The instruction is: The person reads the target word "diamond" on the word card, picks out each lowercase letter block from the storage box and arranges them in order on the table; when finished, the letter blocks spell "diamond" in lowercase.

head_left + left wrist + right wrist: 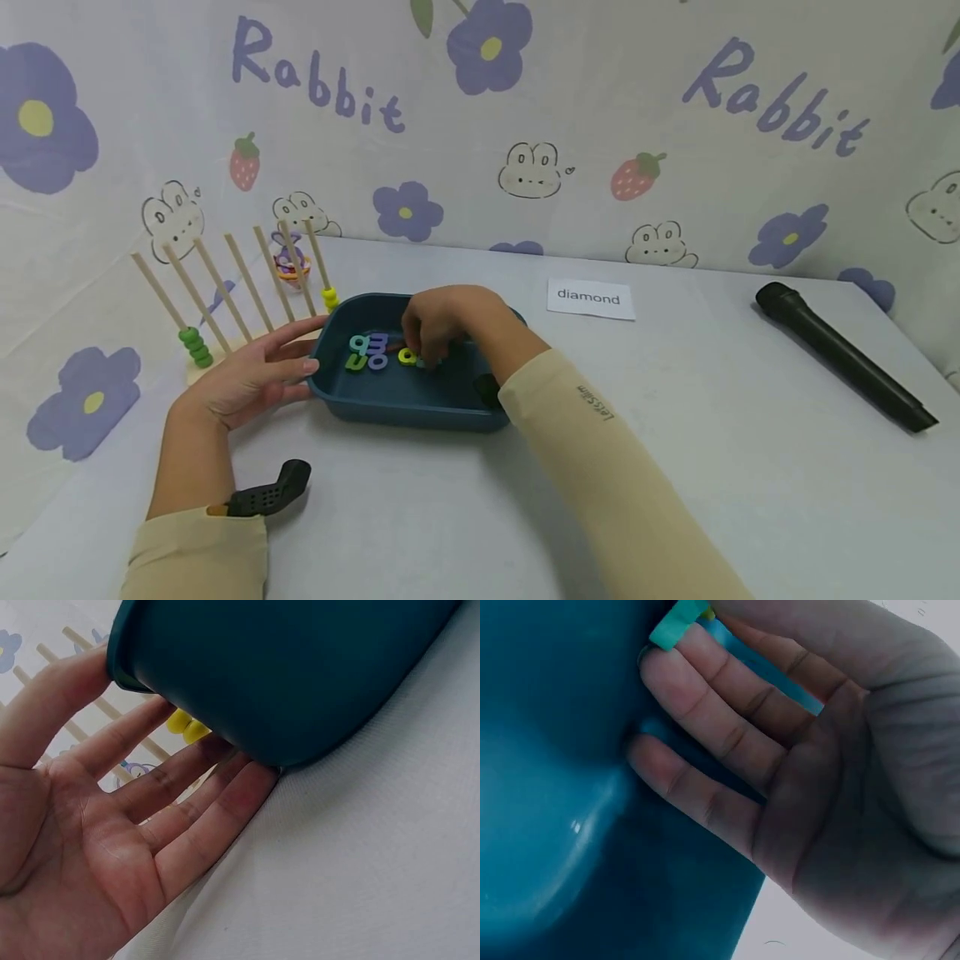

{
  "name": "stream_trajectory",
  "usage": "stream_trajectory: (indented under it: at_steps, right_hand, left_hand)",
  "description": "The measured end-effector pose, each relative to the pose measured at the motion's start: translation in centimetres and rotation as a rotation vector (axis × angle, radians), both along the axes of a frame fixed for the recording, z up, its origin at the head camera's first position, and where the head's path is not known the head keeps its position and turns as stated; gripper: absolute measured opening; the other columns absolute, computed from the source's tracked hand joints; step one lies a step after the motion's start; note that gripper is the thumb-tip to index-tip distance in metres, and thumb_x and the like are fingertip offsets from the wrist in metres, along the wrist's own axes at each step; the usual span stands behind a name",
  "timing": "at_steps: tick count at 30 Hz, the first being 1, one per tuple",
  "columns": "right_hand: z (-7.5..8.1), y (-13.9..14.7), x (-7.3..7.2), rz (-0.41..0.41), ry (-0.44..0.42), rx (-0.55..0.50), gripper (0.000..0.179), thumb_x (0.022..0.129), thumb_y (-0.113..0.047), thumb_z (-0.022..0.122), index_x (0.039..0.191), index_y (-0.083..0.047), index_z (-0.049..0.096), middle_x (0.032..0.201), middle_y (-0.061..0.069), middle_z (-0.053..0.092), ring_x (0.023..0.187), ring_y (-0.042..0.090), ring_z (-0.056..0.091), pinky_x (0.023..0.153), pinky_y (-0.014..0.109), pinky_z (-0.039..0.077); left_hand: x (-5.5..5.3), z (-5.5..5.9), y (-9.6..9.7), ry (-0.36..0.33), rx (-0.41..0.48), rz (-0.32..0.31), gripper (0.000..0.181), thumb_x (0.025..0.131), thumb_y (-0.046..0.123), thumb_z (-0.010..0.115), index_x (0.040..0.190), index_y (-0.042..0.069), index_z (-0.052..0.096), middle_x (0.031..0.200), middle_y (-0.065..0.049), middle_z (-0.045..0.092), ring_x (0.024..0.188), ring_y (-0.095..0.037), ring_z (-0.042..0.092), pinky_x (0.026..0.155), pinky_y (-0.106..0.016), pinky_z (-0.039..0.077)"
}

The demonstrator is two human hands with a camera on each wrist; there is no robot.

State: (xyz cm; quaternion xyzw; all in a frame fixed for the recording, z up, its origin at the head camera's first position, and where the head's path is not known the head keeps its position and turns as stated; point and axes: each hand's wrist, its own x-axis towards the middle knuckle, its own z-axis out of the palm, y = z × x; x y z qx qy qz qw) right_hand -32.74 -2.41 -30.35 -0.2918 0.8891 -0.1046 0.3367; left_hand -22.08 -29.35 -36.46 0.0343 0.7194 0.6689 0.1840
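Observation:
A dark blue-green plastic tray (420, 414) stands on the white-covered table. In it lie a teal letter (360, 344), a purple m (378, 341), a green letter (356, 363), a purple o (377, 362) and a yellow letter (407, 357). My left hand (258, 375) rests against the tray's left end, its fingers (210, 825) fairly straight on the outer wall and the thumb at the rim. Inside the tray, my right hand (438, 321) pinches a small teal letter (678, 624) at its fingertips, low over the bottom. Its shape is mostly hidden.
A wooden rod rack (247, 283) with green beads (196, 347) and yellow beads (330, 299) stands behind my left hand. A small purple toy (288, 254) sits behind the rods. The "diamond" card (590, 298) lies right of the tray. Farther right lies a black microphone-like object (843, 357).

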Motion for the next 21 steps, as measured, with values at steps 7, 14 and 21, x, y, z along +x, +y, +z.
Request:
stream_trajectory:
  at_steps: [7,14,21]
  right_hand:
    - [0.2,0.7,-0.8,0.009,-0.076,-0.076,0.014,0.09,-0.013,0.078,0.101,-0.02,0.076,0.106,0.001,0.07,0.095,0.019,0.065,0.095,0.044,0.055]
    - [0.6,2.5,-1.7,-0.056,-0.262,-0.251,0.022,0.093,-0.011,0.074,0.115,-0.011,0.073,0.114,0.007,0.072,0.101,0.024,0.071,0.091,0.038,0.061]
    - [1.4,3.3,-1.9,-0.055,-0.328,-0.332,0.03,0.092,-0.014,0.072,0.121,-0.004,0.07,0.111,0.008,0.073,0.099,0.023,0.069,0.09,0.036,0.061]
  left_hand:
    - [-0.1,0.1,0.0,-0.002,0.019,-0.014,0.074,0.102,0.015,0.065,0.165,0.027,0.027,0.17,-0.017,0.02,0.124,-0.012,0.061,0.098,-0.03,0.058]
    - [-0.2,0.3,0.3,-0.003,0.008,-0.03,0.074,0.103,0.015,0.064,0.165,0.03,0.026,0.169,-0.016,0.021,0.127,-0.014,0.059,0.099,-0.03,0.057]
    - [0.0,0.4,0.3,0.007,-0.026,-0.035,0.072,0.104,0.017,0.062,0.165,0.03,0.025,0.172,-0.015,0.016,0.13,-0.013,0.055,0.101,-0.03,0.056]
